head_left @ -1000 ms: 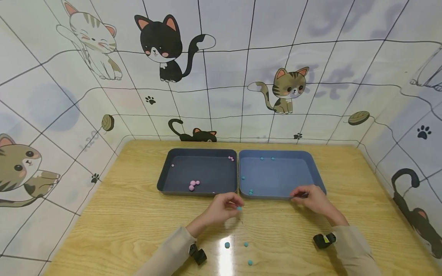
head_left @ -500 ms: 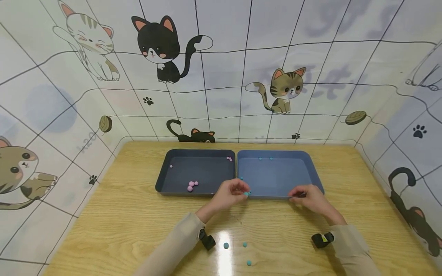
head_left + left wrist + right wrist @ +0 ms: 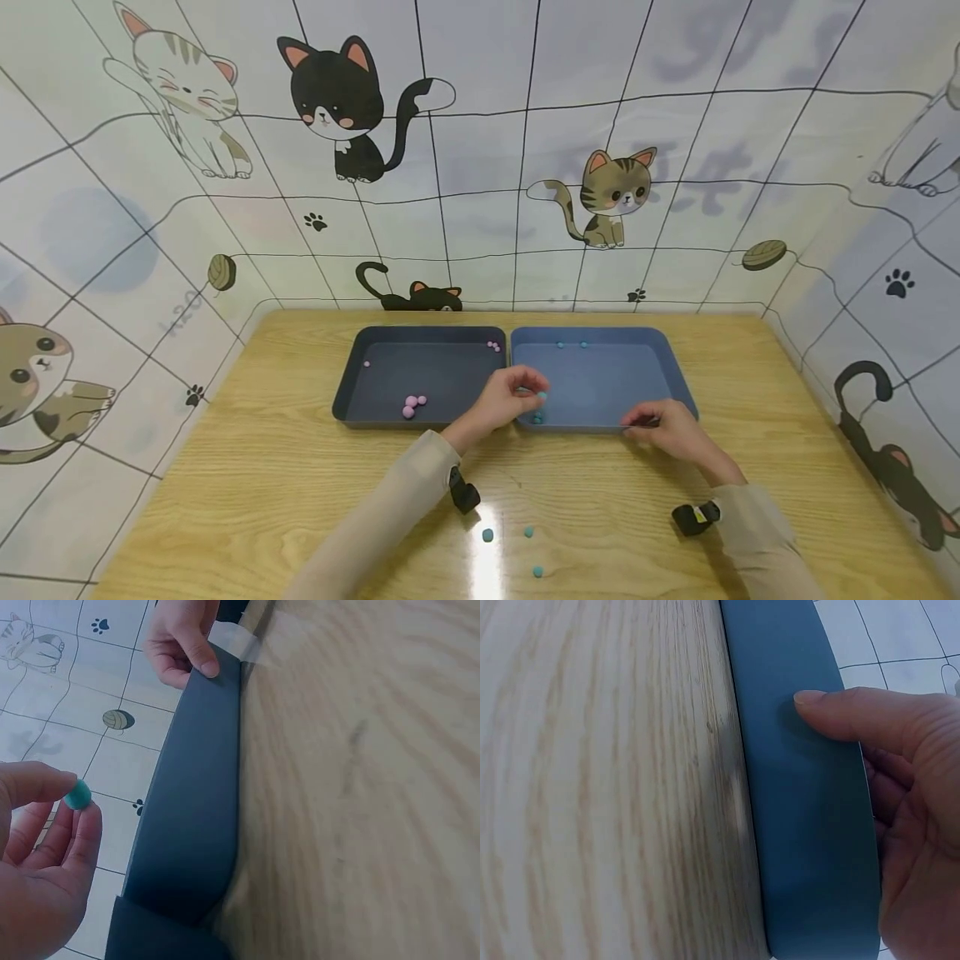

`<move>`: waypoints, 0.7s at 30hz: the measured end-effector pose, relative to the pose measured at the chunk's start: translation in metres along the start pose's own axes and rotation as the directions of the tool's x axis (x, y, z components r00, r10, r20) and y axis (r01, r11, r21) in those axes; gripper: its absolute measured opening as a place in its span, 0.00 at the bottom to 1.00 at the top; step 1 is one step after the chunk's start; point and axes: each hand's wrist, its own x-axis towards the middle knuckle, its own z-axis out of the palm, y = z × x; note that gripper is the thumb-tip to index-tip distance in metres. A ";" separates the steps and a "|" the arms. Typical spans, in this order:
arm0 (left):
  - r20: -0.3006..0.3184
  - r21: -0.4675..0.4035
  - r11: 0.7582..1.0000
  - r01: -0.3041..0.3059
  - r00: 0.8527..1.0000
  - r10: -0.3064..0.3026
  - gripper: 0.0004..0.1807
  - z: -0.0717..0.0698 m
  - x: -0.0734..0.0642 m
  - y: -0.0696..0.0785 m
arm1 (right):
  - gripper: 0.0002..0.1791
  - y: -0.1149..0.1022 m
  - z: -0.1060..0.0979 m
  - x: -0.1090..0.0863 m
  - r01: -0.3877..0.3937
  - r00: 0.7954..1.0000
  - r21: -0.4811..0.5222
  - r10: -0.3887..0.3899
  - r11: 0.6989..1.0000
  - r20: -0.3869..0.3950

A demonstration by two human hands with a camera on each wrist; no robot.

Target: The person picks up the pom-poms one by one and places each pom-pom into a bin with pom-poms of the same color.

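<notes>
My left hand (image 3: 504, 400) is over the front left corner of the blue tray (image 3: 607, 379). Between thumb and fingertips it pinches a small teal ball (image 3: 78, 795), held above the tray's rim. At the tray's front wall, towards the right, my right hand (image 3: 671, 429) grips the edge; in the right wrist view its thumb (image 3: 832, 712) presses the outer face while the fingers go behind it. Inside this tray, two teal balls (image 3: 583, 344) lie along the back and more (image 3: 537, 417) near the front left, partly behind the left hand.
A dark tray (image 3: 420, 423) adjoins the blue one on the left, with several pink balls (image 3: 411, 402) in separate groups. Three teal balls (image 3: 528, 532) lie on the wooden table (image 3: 300, 517) near the front. A wall (image 3: 480, 167) with cat drawings rises behind.
My left hand has moved forward and right from in front of the trays to over the blue tray, carrying the teal ball. The right hand keeps its hold on the tray's edge.
</notes>
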 end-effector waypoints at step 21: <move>-0.151 0.008 0.998 0.067 0.986 -0.065 0.08 0.024 0.065 -0.035 | 0.03 -0.001 -0.001 0.000 -0.011 1.000 -0.011 0.011 1.000 -0.002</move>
